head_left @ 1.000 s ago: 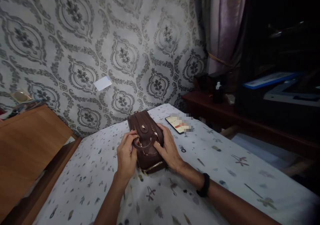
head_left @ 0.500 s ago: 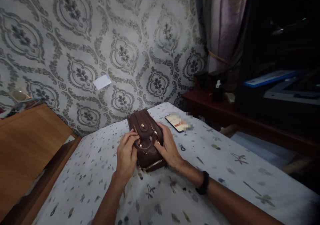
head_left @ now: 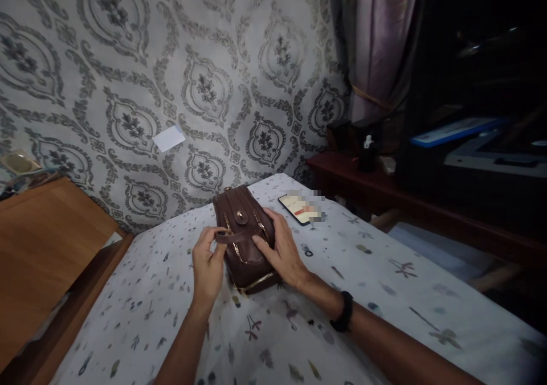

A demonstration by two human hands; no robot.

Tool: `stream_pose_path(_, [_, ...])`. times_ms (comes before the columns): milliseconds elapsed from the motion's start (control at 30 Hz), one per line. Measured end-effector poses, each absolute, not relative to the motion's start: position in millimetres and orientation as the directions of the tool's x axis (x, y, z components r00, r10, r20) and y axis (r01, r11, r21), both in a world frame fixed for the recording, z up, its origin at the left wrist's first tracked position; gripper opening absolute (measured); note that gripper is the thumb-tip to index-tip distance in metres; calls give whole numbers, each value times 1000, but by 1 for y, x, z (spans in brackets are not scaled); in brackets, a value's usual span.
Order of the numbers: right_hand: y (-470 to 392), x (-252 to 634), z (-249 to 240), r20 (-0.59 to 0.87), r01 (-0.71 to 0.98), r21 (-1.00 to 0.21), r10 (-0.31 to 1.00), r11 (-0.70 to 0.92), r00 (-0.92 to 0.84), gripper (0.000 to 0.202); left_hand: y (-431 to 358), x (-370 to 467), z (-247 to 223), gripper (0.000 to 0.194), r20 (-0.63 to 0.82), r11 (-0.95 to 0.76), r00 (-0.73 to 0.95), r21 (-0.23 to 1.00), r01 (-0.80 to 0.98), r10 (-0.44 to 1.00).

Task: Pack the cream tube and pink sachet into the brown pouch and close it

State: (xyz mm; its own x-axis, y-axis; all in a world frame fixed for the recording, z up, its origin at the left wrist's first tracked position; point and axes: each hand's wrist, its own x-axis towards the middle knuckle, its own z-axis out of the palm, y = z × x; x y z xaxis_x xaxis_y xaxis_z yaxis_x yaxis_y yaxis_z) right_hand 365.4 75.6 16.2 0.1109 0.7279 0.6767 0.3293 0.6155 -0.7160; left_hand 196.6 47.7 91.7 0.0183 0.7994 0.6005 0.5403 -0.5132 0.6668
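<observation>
A brown leather bag with gold-coloured zips lies on the patterned sheet, its length pointing away from me. A round gold snap sits on a tab across its top. My left hand pinches a narrow brown strap at the bag's left side, between thumb and fingers. Around the bag's right edge, my right hand has a grip, thumb lying on the top and fingers along the side, partly hidden. A black band circles my right wrist.
To the right of the bag lies a phone with a lit screen. A wooden cabinet borders the bed on the left. At the right stands a dark red shelf with a small dropper-topped bottle. Patterned wallpaper rises behind.
My left hand has drawn the strap leftward across the bag, away from my right thumb. That thumb now rests on the bag's top. The view has shifted slightly.
</observation>
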Motion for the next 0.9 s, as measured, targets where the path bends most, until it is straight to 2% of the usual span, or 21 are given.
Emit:
stream_pose_path(233, [76, 366, 15, 682, 330, -710, 724, 622, 103, 57, 44, 193, 93, 15, 677, -632, 166, 531, 564, 717])
stream_pose_path(500, [75, 367, 17, 675, 332, -714, 732, 616, 95, 57, 40, 191, 87, 16, 695, -654, 202, 480, 585, 691])
stream_pose_path(700, [77, 366, 16, 686, 333, -707, 720, 624, 107, 55, 40, 186, 82, 19, 728, -659, 287, 290, 694, 623])
stream_pose_path(900, [77, 365, 15, 688, 341, -705, 716, 622, 116, 56, 37, 186, 85, 19, 742, -678, 375, 142, 721, 555])
